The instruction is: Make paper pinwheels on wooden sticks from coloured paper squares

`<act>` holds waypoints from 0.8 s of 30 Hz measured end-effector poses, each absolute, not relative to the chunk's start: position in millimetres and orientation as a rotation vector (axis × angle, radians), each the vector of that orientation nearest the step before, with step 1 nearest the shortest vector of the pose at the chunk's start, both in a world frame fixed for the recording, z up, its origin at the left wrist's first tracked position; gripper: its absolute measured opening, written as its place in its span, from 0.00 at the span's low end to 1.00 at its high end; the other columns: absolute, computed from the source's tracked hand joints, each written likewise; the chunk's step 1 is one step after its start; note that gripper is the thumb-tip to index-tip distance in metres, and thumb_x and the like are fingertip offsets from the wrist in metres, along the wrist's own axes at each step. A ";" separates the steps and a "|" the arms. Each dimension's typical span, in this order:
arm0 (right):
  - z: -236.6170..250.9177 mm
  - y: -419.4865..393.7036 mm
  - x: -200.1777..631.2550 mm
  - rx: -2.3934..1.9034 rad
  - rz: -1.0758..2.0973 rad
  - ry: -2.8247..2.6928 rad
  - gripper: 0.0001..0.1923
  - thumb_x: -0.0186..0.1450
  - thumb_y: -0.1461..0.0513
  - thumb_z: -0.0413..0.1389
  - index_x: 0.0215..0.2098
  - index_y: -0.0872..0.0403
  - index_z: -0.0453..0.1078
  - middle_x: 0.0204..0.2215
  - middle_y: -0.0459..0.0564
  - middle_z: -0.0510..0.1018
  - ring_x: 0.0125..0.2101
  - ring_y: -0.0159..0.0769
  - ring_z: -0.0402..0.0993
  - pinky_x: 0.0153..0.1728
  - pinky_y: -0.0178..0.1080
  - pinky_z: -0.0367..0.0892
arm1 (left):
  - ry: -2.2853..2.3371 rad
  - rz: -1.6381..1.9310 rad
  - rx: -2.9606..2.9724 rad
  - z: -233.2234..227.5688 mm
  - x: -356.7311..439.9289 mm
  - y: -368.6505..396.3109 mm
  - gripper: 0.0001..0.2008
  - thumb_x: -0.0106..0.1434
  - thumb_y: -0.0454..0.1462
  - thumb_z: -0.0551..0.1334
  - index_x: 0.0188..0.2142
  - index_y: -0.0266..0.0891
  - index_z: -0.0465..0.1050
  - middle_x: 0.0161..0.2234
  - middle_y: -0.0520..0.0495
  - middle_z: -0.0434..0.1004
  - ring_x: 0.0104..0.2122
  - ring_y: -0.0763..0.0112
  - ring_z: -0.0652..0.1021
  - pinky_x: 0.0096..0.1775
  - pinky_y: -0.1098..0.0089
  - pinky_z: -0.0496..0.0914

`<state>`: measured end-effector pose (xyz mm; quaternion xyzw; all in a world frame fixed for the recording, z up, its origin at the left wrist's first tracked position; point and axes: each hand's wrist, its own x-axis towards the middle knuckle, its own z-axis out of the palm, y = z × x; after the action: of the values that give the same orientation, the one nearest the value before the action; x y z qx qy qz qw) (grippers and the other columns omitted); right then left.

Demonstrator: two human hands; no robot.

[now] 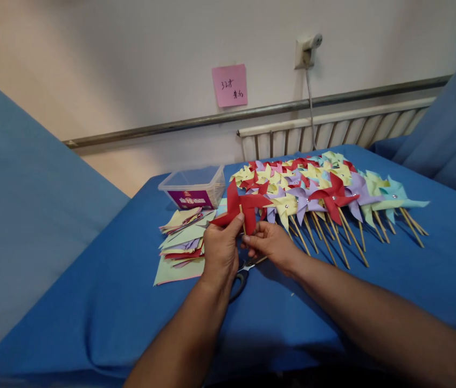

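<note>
A red paper pinwheel [242, 206] is held up just above the blue-covered table [139, 302]. My left hand [220, 250] pinches its lower left blade with thumb and fingers. My right hand [271, 243] grips the thin wooden stick below the wheel. Under both hands lies a pair of scissors [242, 274] with dark handles. Directly right of the red pinwheel, a row of several finished pinwheels [325, 191] in yellow, purple, red and pale green lies flat with sticks pointing toward me.
A stack of cut coloured paper squares [181, 242] lies left of my hands. Behind it stands a clear plastic box [192, 187] with a purple label. A radiator [333, 129], a wall socket with cable [307, 49] and a pink note [230, 85] are on the wall.
</note>
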<state>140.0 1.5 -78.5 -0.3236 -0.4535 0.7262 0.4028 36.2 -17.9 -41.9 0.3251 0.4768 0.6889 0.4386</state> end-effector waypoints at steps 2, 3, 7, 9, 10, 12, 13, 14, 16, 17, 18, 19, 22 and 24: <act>-78.0 1.9 139.8 -0.818 1.805 -1.142 0.22 0.46 0.51 0.68 0.28 0.54 0.65 0.21 0.44 0.77 0.16 0.26 0.69 0.18 0.31 0.62 | 1.178 1.728 0.802 -41.2 37.2 -17.8 0.14 0.46 0.41 0.72 0.28 0.34 0.75 0.21 0.50 0.76 0.18 0.73 0.72 0.20 0.73 0.63; -77.6 2.2 139.9 -0.814 1.787 -1.141 0.22 0.46 0.51 0.68 0.28 0.54 0.65 0.20 0.43 0.77 0.16 0.26 0.68 0.19 0.31 0.62 | 1.165 1.734 0.801 -40.4 37.9 -17.8 0.14 0.46 0.41 0.72 0.28 0.34 0.75 0.22 0.50 0.76 0.18 0.73 0.72 0.21 0.73 0.63; -75.3 3.4 141.4 -0.784 1.721 -1.133 0.22 0.46 0.50 0.68 0.24 0.54 0.63 0.19 0.43 0.76 0.16 0.25 0.65 0.19 0.31 0.59 | 1.059 1.717 0.825 -36.0 39.0 -19.1 0.14 0.46 0.40 0.72 0.31 0.35 0.76 0.21 0.52 0.75 0.19 0.74 0.72 0.23 0.73 0.64; -74.0 3.6 142.5 -0.778 1.690 -1.137 0.22 0.46 0.49 0.68 0.23 0.54 0.63 0.20 0.43 0.77 0.16 0.25 0.64 0.18 0.31 0.57 | 1.013 1.694 0.825 -34.6 37.6 -19.9 0.13 0.47 0.39 0.71 0.31 0.36 0.76 0.24 0.51 0.76 0.22 0.73 0.73 0.24 0.73 0.65; -73.3 3.6 143.1 -0.778 1.677 -1.139 0.22 0.46 0.49 0.68 0.23 0.54 0.64 0.20 0.44 0.77 0.16 0.24 0.63 0.18 0.31 0.57 | 0.996 1.688 0.817 -34.4 36.3 -20.1 0.13 0.47 0.39 0.71 0.32 0.36 0.76 0.25 0.50 0.77 0.23 0.73 0.74 0.25 0.72 0.66; -72.0 3.2 144.0 -0.775 1.660 -1.141 0.23 0.47 0.48 0.67 0.24 0.54 0.64 0.20 0.44 0.77 0.15 0.25 0.62 0.18 0.31 0.56 | 0.971 1.692 0.804 -34.9 33.3 -20.2 0.13 0.48 0.37 0.71 0.34 0.36 0.76 0.28 0.49 0.78 0.24 0.74 0.74 0.29 0.72 0.67; -71.4 3.0 144.3 -0.773 1.656 -1.141 0.23 0.47 0.48 0.67 0.24 0.53 0.64 0.20 0.44 0.77 0.15 0.25 0.62 0.18 0.31 0.55 | 0.963 1.697 0.805 -35.3 31.8 -20.1 0.14 0.48 0.37 0.70 0.35 0.36 0.76 0.28 0.49 0.79 0.25 0.74 0.75 0.31 0.72 0.68; -70.9 2.7 144.6 -0.772 1.651 -1.142 0.23 0.47 0.47 0.67 0.24 0.53 0.64 0.20 0.44 0.77 0.15 0.25 0.61 0.18 0.32 0.55 | 0.957 1.701 0.813 -35.6 30.6 -20.1 0.14 0.49 0.36 0.70 0.37 0.36 0.76 0.29 0.49 0.79 0.25 0.74 0.75 0.32 0.71 0.68; -70.3 2.4 144.9 -0.771 1.642 -1.145 0.23 0.48 0.47 0.67 0.24 0.53 0.64 0.20 0.45 0.77 0.15 0.25 0.61 0.18 0.32 0.55 | 0.949 1.705 0.837 -35.8 29.2 -20.5 0.16 0.49 0.36 0.70 0.39 0.37 0.76 0.31 0.48 0.80 0.28 0.72 0.76 0.35 0.70 0.69; -70.1 2.3 145.0 -0.770 1.638 -1.146 0.22 0.48 0.47 0.67 0.24 0.53 0.64 0.21 0.45 0.78 0.15 0.25 0.60 0.18 0.32 0.55 | 0.943 1.706 0.848 -35.5 29.1 -20.9 0.17 0.49 0.36 0.70 0.40 0.37 0.76 0.32 0.47 0.80 0.29 0.71 0.77 0.37 0.69 0.69; -70.0 2.3 145.1 -0.767 1.633 -1.145 0.22 0.48 0.47 0.67 0.24 0.53 0.64 0.21 0.45 0.78 0.15 0.25 0.60 0.18 0.32 0.55 | 0.931 1.708 0.858 -34.8 29.3 -21.5 0.17 0.49 0.37 0.70 0.40 0.38 0.76 0.34 0.47 0.80 0.31 0.69 0.78 0.38 0.69 0.69; -69.9 2.4 145.2 -0.763 1.629 -1.143 0.22 0.49 0.47 0.67 0.24 0.53 0.65 0.21 0.45 0.78 0.15 0.25 0.60 0.18 0.32 0.55 | 0.913 1.713 0.870 -34.0 29.6 -22.2 0.16 0.50 0.38 0.69 0.40 0.38 0.77 0.35 0.46 0.80 0.33 0.68 0.78 0.39 0.68 0.70; -69.0 2.5 145.6 -0.754 1.619 -1.140 0.22 0.49 0.46 0.66 0.25 0.53 0.66 0.21 0.45 0.78 0.15 0.24 0.59 0.18 0.32 0.54 | 0.868 1.726 0.912 -31.5 30.0 -23.8 0.14 0.55 0.42 0.66 0.40 0.38 0.78 0.40 0.43 0.80 0.40 0.65 0.78 0.42 0.67 0.70; -67.6 2.3 146.0 -0.762 1.619 -1.148 0.22 0.50 0.46 0.65 0.25 0.54 0.66 0.22 0.45 0.78 0.15 0.24 0.59 0.18 0.32 0.54 | 0.887 1.732 0.927 -31.0 28.8 -23.0 0.16 0.56 0.44 0.65 0.40 0.37 0.78 0.45 0.41 0.79 0.44 0.63 0.77 0.43 0.67 0.69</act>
<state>146.0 2.3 -67.6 -0.3132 -0.4719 0.6654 0.4863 28.8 -23.0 -31.0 0.3789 0.3625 0.7079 0.4731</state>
